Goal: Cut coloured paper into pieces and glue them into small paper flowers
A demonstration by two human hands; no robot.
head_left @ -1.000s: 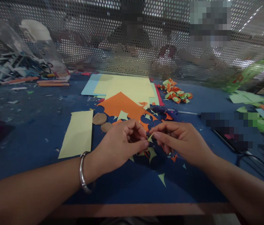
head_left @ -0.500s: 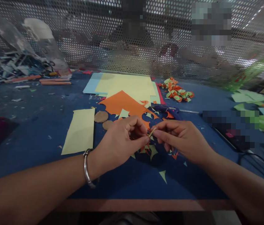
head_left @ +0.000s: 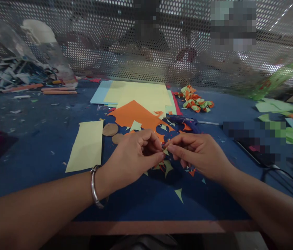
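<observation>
A small piece of pale yellow paper (head_left: pixel 165 151) is between the fingertips of my two hands, over the middle of the blue table. My right hand (head_left: pixel 200 154) pinches it between thumb and forefinger. Curled beside it, my left hand (head_left: pixel 130 156) has thumb and fingertips at the paper's other side, partly hiding it. Under and around the hands lie orange and pale green paper scraps (head_left: pixel 169 168). Just beyond is an orange sheet (head_left: pixel 130 114) with rounded bites cut from its edge. Two brown discs (head_left: pixel 110 129) lie left of my left hand, next to a pale yellow paper rectangle (head_left: pixel 86 146).
A dark blue glue gun (head_left: pixel 182 120) lies behind my right hand. Crumpled orange and green paper pieces (head_left: pixel 197 102) form a pile beyond it. Stacked yellow sheets (head_left: pixel 138 91) lie at the back. A bottle (head_left: pixel 50 52) stands left; a phone-like dark device (head_left: pixel 252 146) with a cable lies right.
The small yellow paper has turned between my fingertips, showing a wider face instead of a thin edge. Both hands stay in nearly the same place; the view has shifted slightly.
</observation>
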